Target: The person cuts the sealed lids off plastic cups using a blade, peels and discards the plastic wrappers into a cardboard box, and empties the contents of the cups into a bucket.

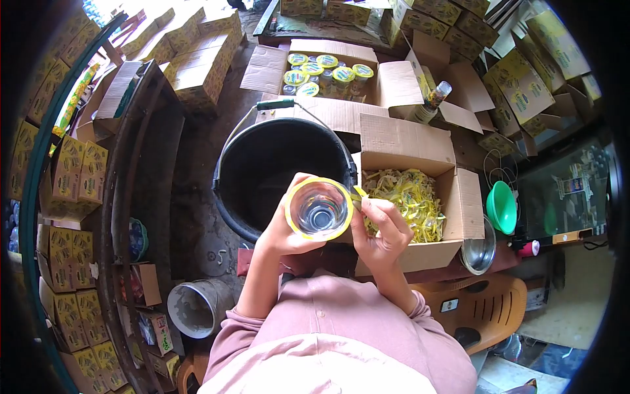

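In the middle of the view my left hand [283, 226] is closed around a clear plastic cup [319, 209] with a yellow rim, its mouth tilted toward me. Just right of the cup, my right hand [382, 236] pinches a small yellow strip of film [359, 192] between thumb and fingers. Whether the strip still joins the rim I cannot tell. Beneath the cup stands a black bucket [262, 141] with a wire handle. Behind my right hand, a cardboard box [407, 148] holds a heap of yellow and clear plastic scraps [410, 194].
Farther back, an open carton [335, 107] contains several yellow-lidded cups [312, 67]. A bottle [433, 98] stands beside it. At right are a green bowl [502, 207], a metal bowl [479, 253] and an orange plastic chair [485, 308]. A grey bucket [193, 308] and stacked yellow cartons [69, 259] are left.
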